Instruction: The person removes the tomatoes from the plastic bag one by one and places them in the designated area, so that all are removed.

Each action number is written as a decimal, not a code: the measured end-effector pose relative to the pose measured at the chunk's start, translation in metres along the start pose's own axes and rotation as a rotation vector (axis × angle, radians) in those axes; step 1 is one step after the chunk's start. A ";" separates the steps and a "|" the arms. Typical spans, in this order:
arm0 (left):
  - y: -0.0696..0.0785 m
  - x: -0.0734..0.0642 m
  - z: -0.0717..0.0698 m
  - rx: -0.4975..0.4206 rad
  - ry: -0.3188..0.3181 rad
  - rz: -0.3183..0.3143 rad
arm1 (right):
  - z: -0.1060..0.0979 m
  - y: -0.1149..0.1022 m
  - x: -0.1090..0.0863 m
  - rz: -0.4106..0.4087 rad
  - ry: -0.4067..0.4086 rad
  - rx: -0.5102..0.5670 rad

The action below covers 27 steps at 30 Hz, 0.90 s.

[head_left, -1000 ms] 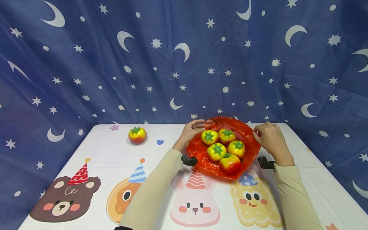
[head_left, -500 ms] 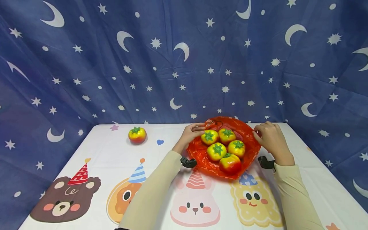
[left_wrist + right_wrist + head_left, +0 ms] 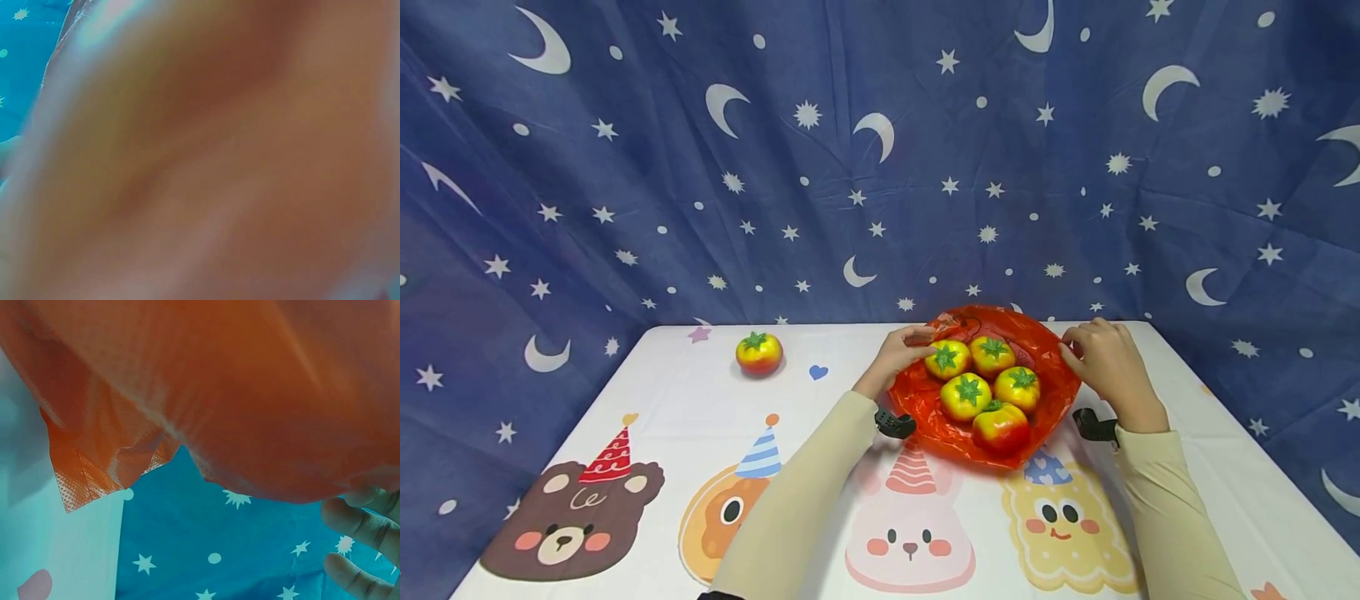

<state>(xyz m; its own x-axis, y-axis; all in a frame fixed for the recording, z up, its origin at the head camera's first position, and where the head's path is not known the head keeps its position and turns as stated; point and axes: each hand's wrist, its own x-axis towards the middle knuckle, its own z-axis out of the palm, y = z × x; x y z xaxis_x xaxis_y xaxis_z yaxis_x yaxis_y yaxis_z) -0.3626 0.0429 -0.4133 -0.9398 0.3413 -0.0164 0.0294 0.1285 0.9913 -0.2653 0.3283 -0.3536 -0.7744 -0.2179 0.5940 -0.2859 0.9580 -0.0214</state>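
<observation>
An open red plastic bag [image 3: 925, 429] stands on the table, with several yellow-red tomatoes with green star-shaped tops inside, such as the front tomato [image 3: 1002, 427]. My left hand [image 3: 897, 358] lies over the bag's left rim, fingers bent and thumb beside the upper left tomato [image 3: 947, 360]. Whether it grips the plastic is hidden, and the left wrist view is mostly a blur. My right hand [image 3: 1108, 362] pinches the right rim between thumb and fingers. In the right wrist view the bag [image 3: 250, 412] fills the top, some fingers [image 3: 356, 522] spread below its edge.
A single tomato [image 3: 759, 354] sits apart at the table's back left. The white tablecloth [image 3: 820, 425] carries printed cartoon animals. Behind the table hangs a blue curtain [image 3: 820, 217] with moons and stars.
My left fingers and thumb have come down a little and bent at the bag's left rim. That rim shifts slightly; the right hand and the tomatoes stay in place.
</observation>
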 end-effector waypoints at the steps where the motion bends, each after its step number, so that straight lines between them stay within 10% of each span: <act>1: 0.000 0.001 0.001 0.007 -0.002 -0.016 | 0.000 0.000 0.000 0.001 -0.001 0.000; 13: 0.017 0.010 0.002 0.008 -0.043 -0.243 | 0.000 0.003 0.001 -0.021 0.018 -0.005; 27: 0.013 0.012 0.007 -0.018 -0.050 -0.331 | 0.003 0.003 0.000 -0.014 0.008 -0.007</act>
<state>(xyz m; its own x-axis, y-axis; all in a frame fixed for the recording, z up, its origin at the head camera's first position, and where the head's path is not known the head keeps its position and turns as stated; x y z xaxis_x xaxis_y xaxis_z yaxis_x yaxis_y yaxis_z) -0.3716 0.0551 -0.4020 -0.8796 0.3291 -0.3434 -0.2806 0.2237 0.9334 -0.2679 0.3309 -0.3557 -0.7657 -0.2298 0.6007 -0.2929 0.9561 -0.0077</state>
